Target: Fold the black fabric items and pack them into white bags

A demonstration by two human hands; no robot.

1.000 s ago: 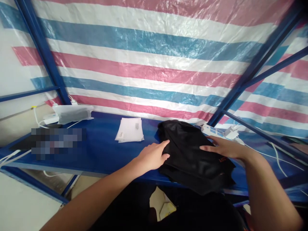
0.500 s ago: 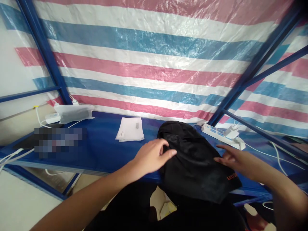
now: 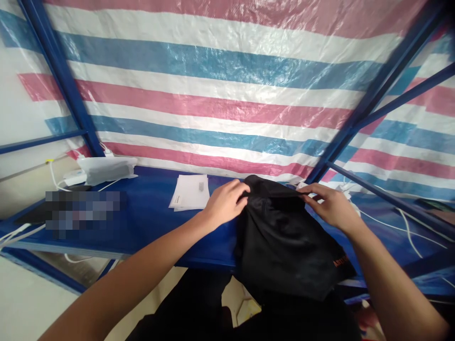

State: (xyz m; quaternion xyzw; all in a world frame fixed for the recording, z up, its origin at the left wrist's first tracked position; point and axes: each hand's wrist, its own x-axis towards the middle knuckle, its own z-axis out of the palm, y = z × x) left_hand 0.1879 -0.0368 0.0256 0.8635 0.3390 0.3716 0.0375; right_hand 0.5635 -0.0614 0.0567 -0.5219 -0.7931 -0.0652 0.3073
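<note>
A pair of black shorts [image 3: 284, 246] with orange lettering near the lower right hem lies over the front part of the blue desk and hangs past its edge. My left hand [image 3: 229, 201] pinches the left end of the waistband. At the other end, my right hand [image 3: 325, 203] holds the band between thumb and fingers. Between the two hands the waistband is pulled fairly straight and a little raised, with a dark opening beneath it.
White papers [image 3: 189, 191] lie left of the shorts on the blue desk [image 3: 149, 222]. A partly hidden white power strip [image 3: 343, 190] with cables is at the right. A whitish plastic pouch [image 3: 108, 169] stands at the left back, near blue frame posts [image 3: 66, 85] and a striped sheet [image 3: 213, 85].
Both hands have closed on the waistband. My right hand has moved up and slightly left from the side of the shorts, and the band between the hands is now drawn taut.
</note>
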